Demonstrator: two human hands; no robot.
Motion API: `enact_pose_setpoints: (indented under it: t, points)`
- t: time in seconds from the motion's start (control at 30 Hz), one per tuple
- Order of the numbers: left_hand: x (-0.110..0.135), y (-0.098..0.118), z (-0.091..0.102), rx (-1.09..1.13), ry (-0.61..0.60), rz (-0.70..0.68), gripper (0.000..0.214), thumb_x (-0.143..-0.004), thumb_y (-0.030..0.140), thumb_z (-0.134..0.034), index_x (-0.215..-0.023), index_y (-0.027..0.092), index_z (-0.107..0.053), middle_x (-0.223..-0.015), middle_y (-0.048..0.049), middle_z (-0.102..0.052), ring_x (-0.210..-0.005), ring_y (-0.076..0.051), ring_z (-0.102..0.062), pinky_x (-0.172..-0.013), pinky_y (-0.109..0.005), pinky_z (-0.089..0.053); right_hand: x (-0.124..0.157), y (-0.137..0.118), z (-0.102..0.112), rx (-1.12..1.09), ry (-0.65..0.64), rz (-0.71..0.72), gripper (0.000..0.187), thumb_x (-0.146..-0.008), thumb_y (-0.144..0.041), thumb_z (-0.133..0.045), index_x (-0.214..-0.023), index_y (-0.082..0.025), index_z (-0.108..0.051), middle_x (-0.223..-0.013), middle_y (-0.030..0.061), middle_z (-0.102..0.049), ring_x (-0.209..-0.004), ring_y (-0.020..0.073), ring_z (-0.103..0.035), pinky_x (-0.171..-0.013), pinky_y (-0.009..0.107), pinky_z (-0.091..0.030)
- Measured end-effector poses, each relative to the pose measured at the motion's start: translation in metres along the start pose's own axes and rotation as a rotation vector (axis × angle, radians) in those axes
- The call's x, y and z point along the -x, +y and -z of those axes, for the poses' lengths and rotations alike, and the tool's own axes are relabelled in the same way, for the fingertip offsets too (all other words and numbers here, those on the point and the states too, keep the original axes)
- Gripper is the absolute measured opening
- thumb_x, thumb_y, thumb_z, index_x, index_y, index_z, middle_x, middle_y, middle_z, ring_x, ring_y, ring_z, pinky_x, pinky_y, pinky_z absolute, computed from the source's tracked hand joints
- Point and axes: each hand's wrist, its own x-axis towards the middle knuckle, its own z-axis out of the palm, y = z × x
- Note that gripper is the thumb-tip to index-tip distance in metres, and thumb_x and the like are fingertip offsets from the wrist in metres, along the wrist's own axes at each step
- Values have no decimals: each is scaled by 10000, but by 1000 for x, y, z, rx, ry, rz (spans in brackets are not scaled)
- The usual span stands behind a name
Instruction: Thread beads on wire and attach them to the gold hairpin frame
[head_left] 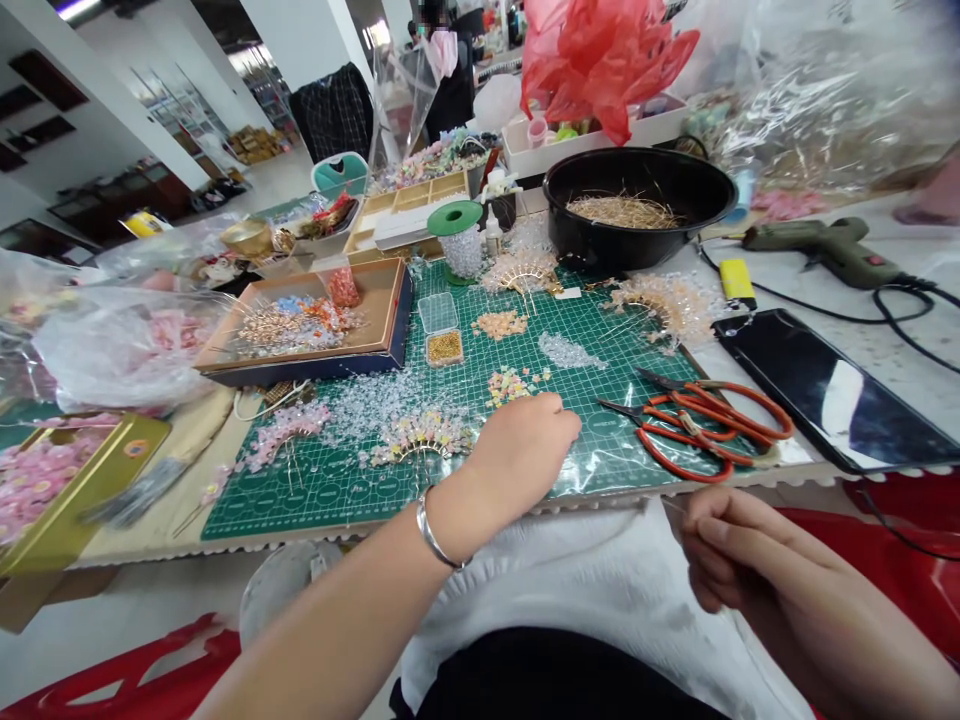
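Observation:
My left hand (523, 448), with a silver bangle at the wrist, is closed above the green cutting mat (480, 492). Its fingertips are hidden, so what it holds, if anything, cannot be seen. Just beyond it lie small multicoloured flower beads (513, 384). To its left rests a beaded hair comb (422, 440) with pink and yellow flowers. Past the table's front edge, my right hand (731, 550) pinches what looks like a thin wire (670, 506), faint against the white cloth. Nearby on the mat are orange-handled scissors (686, 455) and a second similar pair partly over them.
A black basin (637, 240) with fine golden wires stands at the back. A dark tablet (832, 385) and a glue gun (832, 250) lie at right. Left are a shallow box (397, 320) of beaded sprays, loose clear beads (371, 405) and a small case of gold beads (445, 347).

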Motion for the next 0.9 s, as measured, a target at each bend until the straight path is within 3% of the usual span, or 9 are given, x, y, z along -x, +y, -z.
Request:
enact_pose_setpoints:
  t: [0.17,0.33,0.47,0.53,0.7,0.9]
  points:
    - [-9,1,-1,68,-15,43,240,-962,179,-530,-997,180,-768,-949,-70,-702,-887,-216,-664,-765,-330,-518,3,-1,1,15,-189,-190,318,-863,-519,-666,-765,-225,-597,-678,-36,-429,-606,123,-366,-530,233,-368]
    - [-6,0,13,92,-14,64,220,-931,155,-585,-1041,191,-772,-1017,-63,-726,-957,-223,-674,-819,-335,-527,0,-14,-11,391,-294,-28,369,-942,-557,-547,-822,-223,-646,-700,-19,-492,-625,128,-426,-551,227,-392]
    - [10,-7,31,35,60,154,276,-964,144,-506,-1031,197,-769,-985,-63,-732,-906,-226,-668,-764,-347,-502,-1,-25,-21,596,-306,205,296,-976,-436,-489,-785,-246,-611,-718,-13,-580,-658,137,-551,-591,211,-466]
    - [19,-11,37,-65,94,206,296,-974,152,-476,-952,191,-768,-893,-64,-721,-833,-230,-651,-696,-348,-466,-1,-26,-23,602,-299,245,299,-971,-429,-488,-762,-248,-602,-706,-13,-588,-647,138,-573,-580,206,-484]
    - [35,-13,31,-161,43,186,299,-954,154,-499,-744,187,-708,-730,-47,-655,-710,-209,-580,-614,-335,-379,-1,-24,-28,575,-248,167,410,-948,-573,-489,-730,-248,-614,-675,-3,-564,-619,153,-556,-550,229,-489]
    - [38,-9,17,-104,39,177,307,-948,141,-493,-691,166,-657,-707,-62,-616,-694,-211,-557,-601,-342,-365,1,-19,-34,567,-164,135,396,-951,-616,-482,-876,-273,-665,-835,14,-637,-784,175,-596,-614,226,-494]
